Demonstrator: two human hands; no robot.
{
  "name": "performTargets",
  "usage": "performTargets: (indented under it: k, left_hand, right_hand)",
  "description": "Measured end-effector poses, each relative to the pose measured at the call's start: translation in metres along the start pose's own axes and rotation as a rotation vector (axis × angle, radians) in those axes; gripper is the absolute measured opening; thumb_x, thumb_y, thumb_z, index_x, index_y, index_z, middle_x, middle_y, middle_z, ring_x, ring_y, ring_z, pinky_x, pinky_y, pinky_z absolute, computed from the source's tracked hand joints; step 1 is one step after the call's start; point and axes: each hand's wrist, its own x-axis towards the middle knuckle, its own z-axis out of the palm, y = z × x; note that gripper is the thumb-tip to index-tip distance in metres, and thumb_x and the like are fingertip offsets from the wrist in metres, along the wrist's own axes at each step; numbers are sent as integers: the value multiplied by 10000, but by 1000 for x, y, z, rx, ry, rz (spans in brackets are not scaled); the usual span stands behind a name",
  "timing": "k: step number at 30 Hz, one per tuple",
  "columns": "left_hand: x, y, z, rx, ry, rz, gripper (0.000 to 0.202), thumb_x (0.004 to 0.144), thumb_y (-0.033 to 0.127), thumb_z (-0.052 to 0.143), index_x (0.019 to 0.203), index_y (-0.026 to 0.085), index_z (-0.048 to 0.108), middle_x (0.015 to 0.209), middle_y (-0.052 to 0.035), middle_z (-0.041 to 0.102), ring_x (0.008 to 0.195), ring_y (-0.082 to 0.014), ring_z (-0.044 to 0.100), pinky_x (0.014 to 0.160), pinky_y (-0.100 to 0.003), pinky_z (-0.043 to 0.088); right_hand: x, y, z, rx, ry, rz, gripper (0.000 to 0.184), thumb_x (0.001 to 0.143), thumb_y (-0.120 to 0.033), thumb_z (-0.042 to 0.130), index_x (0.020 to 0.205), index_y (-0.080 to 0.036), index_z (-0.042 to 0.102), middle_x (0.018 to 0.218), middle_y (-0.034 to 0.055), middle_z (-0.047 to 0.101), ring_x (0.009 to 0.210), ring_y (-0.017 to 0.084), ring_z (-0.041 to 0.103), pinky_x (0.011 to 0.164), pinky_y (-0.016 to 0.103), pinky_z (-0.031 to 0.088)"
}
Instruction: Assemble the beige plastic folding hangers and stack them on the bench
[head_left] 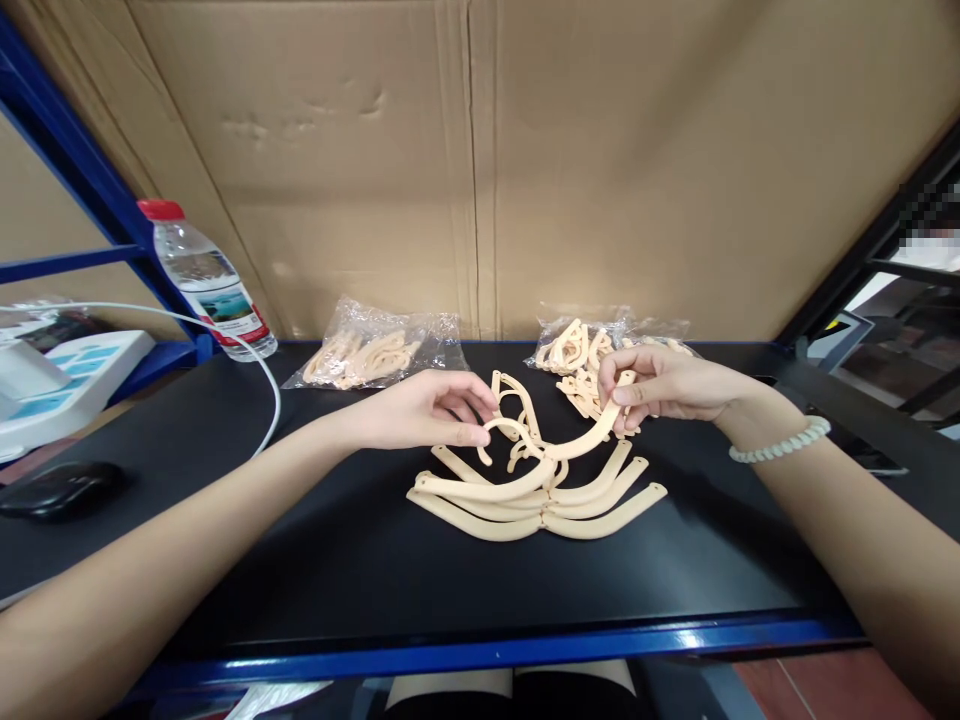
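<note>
Between my hands is a cream plastic folding clothes hanger (pixel 589 440), its two arms spread and its curved hook rising from the central joint. My right hand (pixel 649 385) pinches the tip of the hanger's right arm, lifting it above the others. My left hand (pixel 450 410) has its thumb and fingertips drawn together at the hook's outer curve. Beneath the held hanger, several opened hangers (pixel 607 523) lie nested on the black table (pixel 360 580). Part of their hooks and joints is hidden by the upper one.
Behind the hands are a clear bag (pixel 360 350) of hanger pieces and another plastic bag (pixel 551 325) beside loose hanger parts (pixel 577 390). At left stand a water bottle (pixel 214 280), a white cable (pixel 274 385), a power strip (pixel 82 370) and a black mouse (pixel 64 490). A cardboard wall (pixel 337 180) closes the back.
</note>
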Motion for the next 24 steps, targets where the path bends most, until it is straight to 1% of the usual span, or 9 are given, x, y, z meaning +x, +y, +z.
performTargets:
  k: [6,9,11,14,16,18,20,22,24]
  left_hand:
    - [-4,9,1,69,218,121,330,709,267,773,927,186,539,910,-41,663,837,-184,679,833,-363,541]
    - [-8,14,-5,125,274,147,451,636,257,822,941,203,495,997,-51,631,875,-202,672,814,-358,533]
    - [-12,16,-11,136,241,153,503,610,236,833,983,209,496,1064,-70,618,882,-211,676,799,-352,536]
    - [-15,18,-18,94,61,72,469,648,222,803,1014,203,510,1065,-99,654,832,-220,697,775,-377,557]
    - [-15,18,-15,107,4,35,464,653,231,803,1019,200,519,1048,-105,682,842,-224,701,787,-386,558]
    - [-13,18,-8,142,21,48,467,656,256,806,1030,200,531,1022,-90,699,870,-215,694,814,-372,547]
    - [-11,18,1,158,64,71,440,684,284,790,1035,200,537,947,-57,709,832,-192,689,781,-333,548]
    - [-9,19,6,206,132,90,328,749,301,737,1002,192,560,870,-31,704,766,-168,681,702,-281,545]
    - [-9,19,6,315,191,107,199,826,300,655,976,183,597,825,-19,698,732,-150,670,650,-243,524]
  right_hand:
    - [-2,-3,1,105,153,-72,243,668,-235,834,720,-147,613,698,6,699,641,140,725,592,173,599]
    - [-2,-4,3,130,206,-121,216,667,-211,833,712,-150,631,689,-7,692,665,139,730,615,163,598]
    - [-3,-4,3,129,209,-131,194,680,-197,824,720,-150,640,702,0,697,692,142,734,626,156,599]
    - [-2,-3,2,138,201,-107,185,691,-199,819,731,-149,645,712,6,701,710,150,738,652,168,606]
    - [-1,-2,2,152,198,-102,192,694,-202,819,701,-147,634,697,7,696,723,153,740,663,159,602]
    - [0,-1,4,172,214,-121,200,705,-192,811,669,-149,619,673,-2,681,739,145,738,683,146,595]
    - [2,-1,5,191,234,-151,212,713,-171,803,653,-153,601,654,-15,665,747,130,734,708,143,588]
    - [2,0,6,194,237,-166,231,711,-165,805,650,-154,583,669,-14,668,756,127,730,711,152,585]
    - [2,0,4,161,202,-145,267,699,-178,814,645,-154,554,702,6,687,742,135,726,658,164,582]
